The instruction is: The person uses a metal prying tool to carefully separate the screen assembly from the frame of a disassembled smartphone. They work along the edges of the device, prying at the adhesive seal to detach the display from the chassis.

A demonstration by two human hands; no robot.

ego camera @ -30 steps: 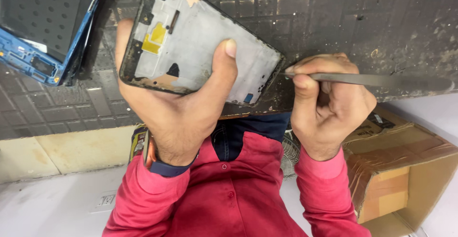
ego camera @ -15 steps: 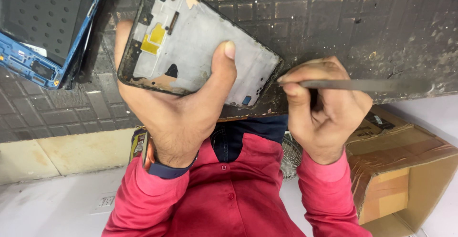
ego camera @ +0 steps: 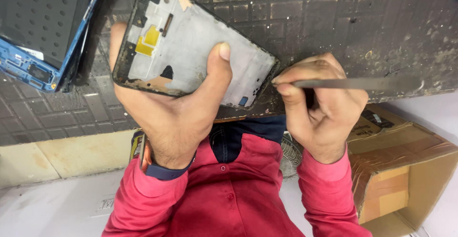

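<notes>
Gripping phone frame [ego camera: 191,51] over dark mat [ego camera: 334,22], left hand [ego camera: 176,113] clamped around it; right hand [ego camera: 319,108] pinches metal pry tool [ego camera: 353,83], tip seemingly touching frame corner

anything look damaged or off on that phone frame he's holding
Yes. The grey phone frame with black rim, held in the left hand, has brown, ragged residue at its top corner and along its lower edge. The right hand holds a thin flat metal tool beside the frame's corner.
</notes>
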